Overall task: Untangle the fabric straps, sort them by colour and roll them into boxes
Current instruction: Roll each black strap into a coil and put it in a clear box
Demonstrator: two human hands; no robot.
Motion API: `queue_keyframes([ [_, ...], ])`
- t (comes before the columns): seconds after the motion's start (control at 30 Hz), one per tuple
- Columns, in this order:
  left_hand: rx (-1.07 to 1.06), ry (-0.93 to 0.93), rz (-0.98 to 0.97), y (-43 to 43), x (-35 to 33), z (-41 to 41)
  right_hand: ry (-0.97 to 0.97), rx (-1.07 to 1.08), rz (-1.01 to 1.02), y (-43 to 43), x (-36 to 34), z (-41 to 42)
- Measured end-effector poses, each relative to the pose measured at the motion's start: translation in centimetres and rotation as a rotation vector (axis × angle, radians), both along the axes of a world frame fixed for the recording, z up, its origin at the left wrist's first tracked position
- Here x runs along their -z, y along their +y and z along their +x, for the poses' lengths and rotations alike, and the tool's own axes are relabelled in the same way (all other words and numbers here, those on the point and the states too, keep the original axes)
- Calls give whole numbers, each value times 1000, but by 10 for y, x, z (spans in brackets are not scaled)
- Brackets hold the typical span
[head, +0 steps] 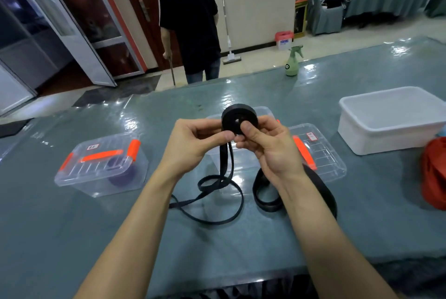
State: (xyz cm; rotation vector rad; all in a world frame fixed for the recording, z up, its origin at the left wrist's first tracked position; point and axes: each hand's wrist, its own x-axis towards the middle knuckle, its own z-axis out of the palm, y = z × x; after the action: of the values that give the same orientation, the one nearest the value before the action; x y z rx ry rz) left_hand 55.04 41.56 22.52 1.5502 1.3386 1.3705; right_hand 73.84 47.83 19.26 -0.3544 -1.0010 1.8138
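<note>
Both hands hold a partly rolled black strap roll above the table's middle. My right hand pinches the roll with thumb on its face. My left hand pinches the strap just below the roll. The loose black strap tail hangs down and lies in loops on the table. An open clear box stands under the hands, its lid with an orange handle to the right. A closed clear box at left holds a purple roll.
A white tub stands at the right, with a red fabric bundle at the right edge. A green spray bottle stands at the table's far edge. A person in black stands beyond the table, back turned.
</note>
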Motion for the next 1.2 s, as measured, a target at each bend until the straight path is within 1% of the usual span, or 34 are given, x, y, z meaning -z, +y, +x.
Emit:
queue_keyframes([
  [0.07,-23,-3,9,1,-1,0,-38,3,-9,0,5,-3],
  [0.1,-18,22,1,0,-2,-2,-114,13,19,1,7,-2],
  [0.17,10,121,-38,-5,-5,-12,-370,47,153,6,9,6],
  [0.2,14,209,-68,-8,-7,-18,-489,58,232,8,9,12],
  [0.23,7,332,-101,-9,-11,-22,-568,59,300,9,9,18],
  [0.33,3,753,-179,-6,-22,-28,-735,5,466,8,10,19],
  [0.4,26,953,-204,-4,-33,-24,-857,42,577,4,15,9],
  [0.47,57,1115,-230,-3,-42,-18,-904,105,644,3,22,2],
  [0.57,82,1353,-208,-3,-50,-12,-913,58,630,1,27,0],
  [0.63,70,1490,-158,0,-50,-7,-1001,103,748,-2,27,-4],
  [0.7,52,1550,-116,3,-48,-3,-1041,174,842,-6,25,-10],
  [0.73,49,1544,-104,4,-48,-3,-1037,202,841,-7,24,-11],
  [0.77,56,1482,-118,5,-48,-6,-1015,221,808,-6,25,-11],
  [0.8,70,1330,-147,5,-47,-10,-957,230,733,-5,25,-8],
  [0.87,78,866,-209,1,-43,-22,-735,214,527,-3,22,0],
  [0.9,68,664,-206,-2,-40,-27,-618,214,434,-3,19,3],
  [0.93,51,518,-177,-4,-35,-30,-514,221,356,-3,14,5],
  [1.03,-6,183,-113,-9,-20,-25,-226,190,180,-2,6,5],
  [1.1,-8,83,-85,-8,-13,-15,-74,114,88,-3,5,3],
  [1.2,12,37,-33,-5,-6,-6,50,-3,23,-8,8,-4],
])
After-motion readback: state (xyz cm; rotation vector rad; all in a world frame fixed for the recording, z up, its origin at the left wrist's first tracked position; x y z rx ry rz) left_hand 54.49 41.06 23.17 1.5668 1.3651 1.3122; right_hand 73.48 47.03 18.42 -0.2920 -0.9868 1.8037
